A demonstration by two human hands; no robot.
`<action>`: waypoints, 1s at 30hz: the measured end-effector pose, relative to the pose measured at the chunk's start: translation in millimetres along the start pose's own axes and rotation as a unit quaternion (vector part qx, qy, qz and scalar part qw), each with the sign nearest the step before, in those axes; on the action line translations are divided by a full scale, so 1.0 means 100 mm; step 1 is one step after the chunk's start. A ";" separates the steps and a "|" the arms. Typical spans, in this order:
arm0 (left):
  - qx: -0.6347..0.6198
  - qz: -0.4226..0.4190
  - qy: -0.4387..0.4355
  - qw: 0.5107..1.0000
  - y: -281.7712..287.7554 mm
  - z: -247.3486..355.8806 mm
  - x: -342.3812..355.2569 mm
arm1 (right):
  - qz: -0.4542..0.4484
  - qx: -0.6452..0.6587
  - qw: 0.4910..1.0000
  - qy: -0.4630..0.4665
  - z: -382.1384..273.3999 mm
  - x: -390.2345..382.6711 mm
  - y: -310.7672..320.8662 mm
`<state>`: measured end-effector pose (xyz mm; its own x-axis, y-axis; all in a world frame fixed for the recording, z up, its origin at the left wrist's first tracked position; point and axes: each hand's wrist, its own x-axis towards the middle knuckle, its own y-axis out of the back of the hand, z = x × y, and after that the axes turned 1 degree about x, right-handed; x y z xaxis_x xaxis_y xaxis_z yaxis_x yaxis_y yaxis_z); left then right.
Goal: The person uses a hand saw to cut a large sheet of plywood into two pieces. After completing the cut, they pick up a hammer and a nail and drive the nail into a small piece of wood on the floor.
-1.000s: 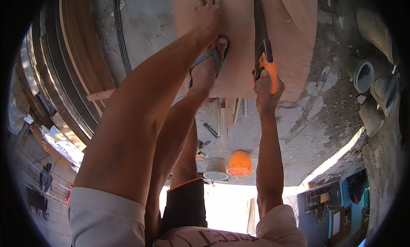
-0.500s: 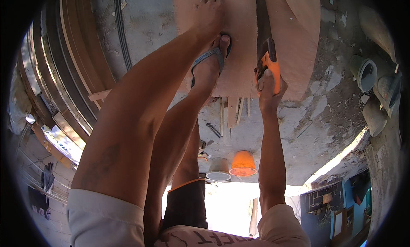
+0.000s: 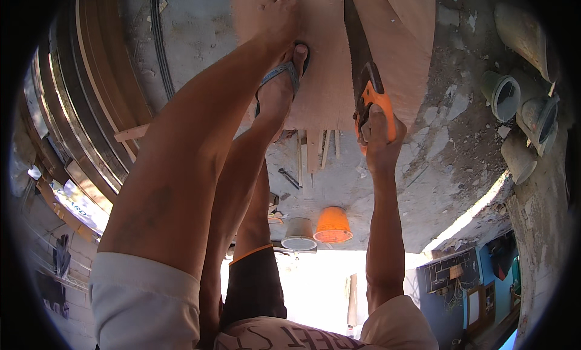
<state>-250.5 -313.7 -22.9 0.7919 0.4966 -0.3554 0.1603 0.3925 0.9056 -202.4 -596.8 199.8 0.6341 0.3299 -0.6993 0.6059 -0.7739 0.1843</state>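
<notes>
My right hand is wrapped around the orange handle of a handsaw. Its dark toothed blade lies over the reddish-brown wooden board, slanting away to the top edge of the view, where its tip is out of sight. Flat on the same board, left of the saw, rests my left hand with fingers stretched out and holding nothing. Beside that hand, a foot in a flip-flop presses on the board.
Long timber boards are stacked at the left. An orange bucket and a grey bucket stand beyond some thin wood strips. Several dirty grey buckets lie at the right, by rubble.
The saw has been drawn back toward my body, and its blade now slants more. My left hand keeps its place on the board; the whole view has shifted slightly.
</notes>
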 end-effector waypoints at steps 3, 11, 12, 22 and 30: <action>-0.009 0.012 0.006 1.000 -0.08 -0.07 0.06 | 0.018 -0.020 0.999 -0.030 0.02 -0.82 0.17; 0.009 0.034 -0.008 0.999 0.05 0.06 0.02 | 0.029 0.033 0.999 -0.013 0.09 0.33 -0.22; 0.004 0.034 -0.012 0.999 0.06 0.11 0.03 | 0.029 0.009 0.999 0.010 -0.02 0.65 -0.37; 0.084 0.030 0.002 0.996 0.03 0.00 -0.07 | 0.018 -0.026 0.999 -0.015 0.30 -1.39 0.29; -0.008 -0.040 0.003 0.999 0.31 0.23 -0.01 | 0.039 0.009 0.999 0.029 0.34 0.19 -0.26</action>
<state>-232.3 -319.9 10.8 0.7732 0.4676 -0.4284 0.2144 0.4430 0.8705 -222.3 -589.0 158.6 0.7065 0.2979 -0.6420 0.5445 -0.8083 0.2242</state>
